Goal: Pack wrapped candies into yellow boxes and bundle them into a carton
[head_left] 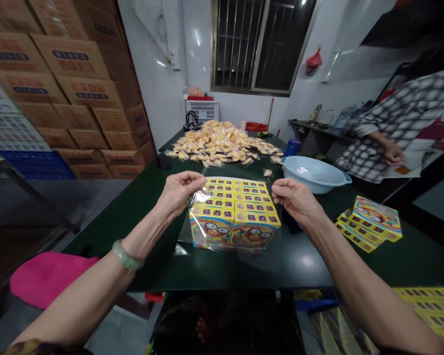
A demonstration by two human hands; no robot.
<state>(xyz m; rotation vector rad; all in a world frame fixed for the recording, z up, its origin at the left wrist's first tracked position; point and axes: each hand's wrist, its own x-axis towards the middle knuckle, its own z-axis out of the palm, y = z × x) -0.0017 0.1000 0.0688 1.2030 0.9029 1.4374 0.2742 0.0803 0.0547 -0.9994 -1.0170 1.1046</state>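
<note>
A block of small yellow boxes [234, 212], in two columns with cartoon faces wearing glasses on the near side, stands on the dark green table. Clear plastic film [186, 229] lies over and around the block. My left hand [181, 192], with a green bangle on its wrist, pinches the film at the far left corner of the block. At the far right corner my right hand [294, 197] pinches the film between thumb and fingers. Both hands are level with the top of the boxes.
A heap of wrapped yellow pieces [224, 140] covers the table's far end. To its right are a light blue basin [314, 172] and more yellow boxes [373, 222]. A person in a checked shirt [410, 118] stands at right. Cartons [77, 64] are stacked left, near a pink stool [52, 278].
</note>
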